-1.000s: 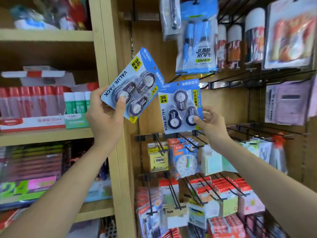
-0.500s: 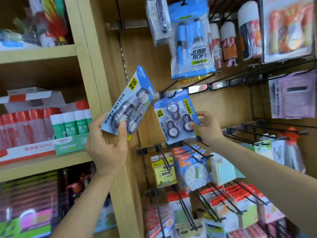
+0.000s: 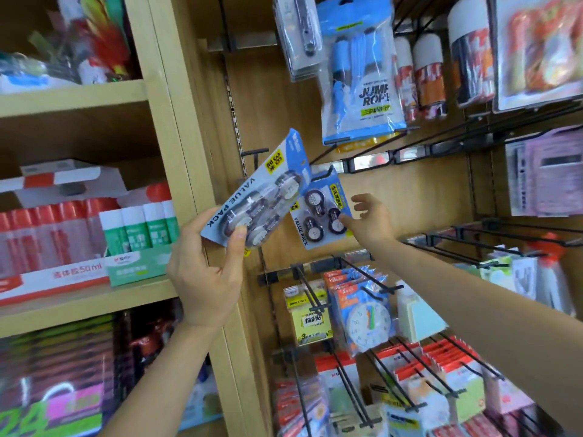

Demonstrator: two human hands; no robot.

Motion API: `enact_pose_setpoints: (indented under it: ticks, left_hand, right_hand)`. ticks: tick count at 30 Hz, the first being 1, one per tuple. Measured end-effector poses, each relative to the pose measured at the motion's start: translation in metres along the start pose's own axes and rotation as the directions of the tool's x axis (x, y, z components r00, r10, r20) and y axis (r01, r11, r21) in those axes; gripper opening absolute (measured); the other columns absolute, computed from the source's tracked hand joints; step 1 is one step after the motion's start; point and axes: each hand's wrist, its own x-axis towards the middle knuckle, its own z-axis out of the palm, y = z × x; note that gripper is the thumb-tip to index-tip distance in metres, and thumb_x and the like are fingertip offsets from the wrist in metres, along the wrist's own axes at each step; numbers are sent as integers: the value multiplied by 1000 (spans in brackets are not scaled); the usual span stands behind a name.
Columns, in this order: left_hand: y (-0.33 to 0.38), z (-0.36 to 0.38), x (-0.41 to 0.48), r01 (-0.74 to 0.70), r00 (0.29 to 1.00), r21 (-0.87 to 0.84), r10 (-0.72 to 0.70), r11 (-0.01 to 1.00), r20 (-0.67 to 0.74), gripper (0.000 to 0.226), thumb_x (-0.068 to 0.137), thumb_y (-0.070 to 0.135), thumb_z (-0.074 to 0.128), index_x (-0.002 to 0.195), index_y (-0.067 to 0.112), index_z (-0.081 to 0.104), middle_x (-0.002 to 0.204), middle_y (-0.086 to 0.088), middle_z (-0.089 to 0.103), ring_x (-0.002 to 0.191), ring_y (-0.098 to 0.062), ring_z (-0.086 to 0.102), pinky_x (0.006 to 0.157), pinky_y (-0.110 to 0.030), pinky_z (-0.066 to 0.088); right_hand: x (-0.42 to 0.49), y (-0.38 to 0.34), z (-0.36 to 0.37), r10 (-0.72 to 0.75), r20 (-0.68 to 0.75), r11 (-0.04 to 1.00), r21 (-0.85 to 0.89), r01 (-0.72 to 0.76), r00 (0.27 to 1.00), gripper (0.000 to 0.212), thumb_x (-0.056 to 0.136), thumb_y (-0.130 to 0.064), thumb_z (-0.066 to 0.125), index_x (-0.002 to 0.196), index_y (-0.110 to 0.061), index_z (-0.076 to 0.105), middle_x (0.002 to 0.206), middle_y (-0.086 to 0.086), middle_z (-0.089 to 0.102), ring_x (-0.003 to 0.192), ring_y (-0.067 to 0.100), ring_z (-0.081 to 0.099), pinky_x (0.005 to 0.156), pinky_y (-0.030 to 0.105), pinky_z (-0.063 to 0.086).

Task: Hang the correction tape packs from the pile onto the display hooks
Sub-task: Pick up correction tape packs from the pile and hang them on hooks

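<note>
Blue card is seen on both tape packs. The held pack [image 3: 255, 190] is gripped, tilted, at centre left of the frame by the left hand [image 3: 205, 272], with the thumb clamped on its front and the fingers hidden behind it. The hung pack [image 3: 318, 216] is carried by a black hook [image 3: 325, 175] at the centre, just right of the held pack. Its lower right edge is touched by a fingertip of the right hand [image 3: 372, 222], whose fingers are spread apart and relaxed. A jump rope bag [image 3: 359, 89] is hung above.
</note>
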Motion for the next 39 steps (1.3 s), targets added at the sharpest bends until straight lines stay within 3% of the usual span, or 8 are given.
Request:
enact_pose_setpoints:
  ticks: [2,6,11,16,19,22,26,39]
  left_hand:
    - [2,-1,0,9,1000,-22,-9,1000,9,37,94,40,66,121,17,56,109,9,62,93,-24,67,81,-41,56]
    - [4,-1,0,86,995,-58,-82,995,57,37,93,48,64,120,26,55,108,21,61,90,-12,65,79,-33,54]
    - [4,-1,2,-40,994,84,31,996,101,45,92,45,67,112,5,64,98,-7,69,86,-14,59,79,-19,43]
    - [5,-3,8,-240,948,177,191,954,256,41,89,40,73,109,4,72,107,-8,70,97,-26,62,87,-26,42]
    - [0,-10,10,-297,928,327,190,897,321,40,91,37,67,119,10,71,129,-9,65,116,-29,59,98,-35,39]
    - [-9,-19,2,-326,919,494,146,806,367,47,87,30,65,131,14,65,152,-9,48,140,-29,43,111,-45,33]
    - [-12,-21,-6,-331,916,479,155,813,370,50,84,21,61,132,11,65,156,-11,42,147,-30,35,115,-51,34]
    - [-16,-23,-12,-304,913,455,120,837,390,48,86,17,58,134,12,63,159,-9,38,151,-27,28,111,-53,39]
  right_hand:
    - [-28,-21,-5,-48,156,954,300,0,987,43,82,-17,80,120,-12,62,108,4,69,90,14,64,83,35,53]
    - [-78,-55,-5,-139,526,689,660,-299,839,56,78,-19,82,126,-14,55,121,4,70,116,20,65,100,38,50]
    - [-90,-70,-10,-111,413,521,799,-301,904,41,72,-21,78,101,-23,48,103,6,61,102,15,68,102,43,47]
    - [-87,-63,-33,-99,307,560,803,-202,947,42,80,-15,75,114,-15,51,104,3,73,93,23,69,76,41,57]
    - [-80,-56,-49,-99,222,638,762,-109,970,53,70,-19,80,116,-10,56,106,10,74,94,26,71,84,45,57]
    - [-71,-47,-59,-144,150,764,645,14,978,33,80,-11,77,110,-15,62,99,4,77,89,23,72,82,43,58]
    - [-56,-44,-57,-199,107,850,514,117,974,30,87,-10,74,114,-11,61,94,-3,77,83,12,73,74,31,59]
    - [-54,-28,-16,-168,91,779,623,76,982,26,94,-16,66,119,-8,64,109,12,74,103,31,70,90,54,56]
